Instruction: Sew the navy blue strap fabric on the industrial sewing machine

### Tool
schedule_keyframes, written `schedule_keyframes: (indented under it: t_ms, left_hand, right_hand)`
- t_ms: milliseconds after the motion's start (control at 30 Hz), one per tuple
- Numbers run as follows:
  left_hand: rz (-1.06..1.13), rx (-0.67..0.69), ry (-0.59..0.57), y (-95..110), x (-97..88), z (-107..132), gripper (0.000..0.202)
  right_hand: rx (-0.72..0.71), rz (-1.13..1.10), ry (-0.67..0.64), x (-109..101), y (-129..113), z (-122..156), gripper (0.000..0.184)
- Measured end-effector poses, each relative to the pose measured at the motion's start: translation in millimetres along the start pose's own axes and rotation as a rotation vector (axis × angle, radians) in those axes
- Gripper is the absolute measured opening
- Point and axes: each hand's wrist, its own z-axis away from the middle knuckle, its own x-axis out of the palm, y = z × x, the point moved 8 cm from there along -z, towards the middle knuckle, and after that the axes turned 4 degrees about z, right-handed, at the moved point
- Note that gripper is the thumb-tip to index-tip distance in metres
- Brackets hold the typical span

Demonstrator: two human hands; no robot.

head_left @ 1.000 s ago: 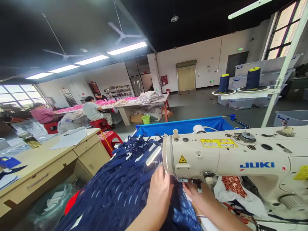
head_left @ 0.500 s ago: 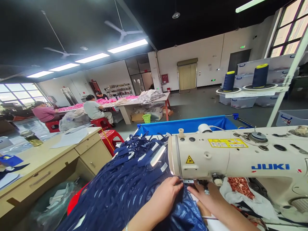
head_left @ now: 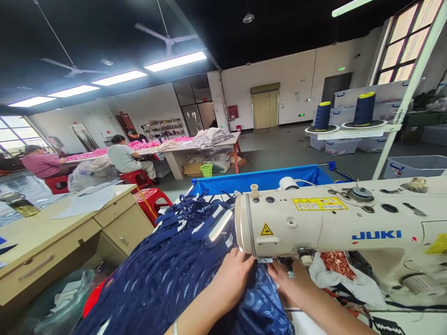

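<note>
A white JUKI sewing machine [head_left: 324, 228] stands at the right. Just left of its needle area, my left hand [head_left: 235, 272] is closed on navy fabric [head_left: 260, 298], its fingertips under the edge of the machine head. My right hand [head_left: 288, 279] reaches in below the head from the right. Its fingers close on the same fabric, partly hidden by the presser foot parts. The needle and the stitching point are hidden. A big heap of navy garments [head_left: 167, 260] with straps and white labels spreads to the left of my hands.
Two navy thread cones [head_left: 364, 109] stand on a rack behind the machine. A blue cloth bin [head_left: 258, 179] lies beyond it. At left is a wooden desk [head_left: 87, 214]; further back, co-workers [head_left: 124, 156] sit by a long table [head_left: 178, 145]. Thread snips [head_left: 349, 307] rest at lower right.
The whole view has shifted, so most things appear further left. Both hands stay on the navy fabric by the needle area, with little visible movement relative to the machine.
</note>
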Motion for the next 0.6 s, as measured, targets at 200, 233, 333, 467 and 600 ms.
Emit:
schedule_keyframes:
  t_ms: [200, 233, 333, 467, 600]
  left_hand:
    - [-0.119, -0.049, -0.038, 0.7, -1.8, 2.6, 0.031]
    - [-0.161, -0.09, -0.038, -1.7, 0.4, 0.6, 0.032]
    - [-0.194, -0.107, -0.014, -1.3, 5.3, -5.4, 0.032]
    - [-0.098, -0.017, 0.003, 1.9, 3.1, -2.4, 0.031]
    - [0.058, -0.011, 0.021, -8.1, -6.6, 9.7, 0.044]
  right_hand:
    - [-0.214, 0.267, 0.051, -10.3, -18.2, 0.6, 0.047]
    - [-0.205, 0.256, 0.051, -9.3, -17.4, -0.2, 0.043]
    - [-0.172, 0.181, 0.059, -5.3, -11.8, -3.2, 0.033]
    - [-0.243, 0.153, 0.094, 2.3, -5.2, 2.3, 0.033]
    - [-0.2, 0.162, 0.119, 9.0, 8.2, 10.7, 0.03]
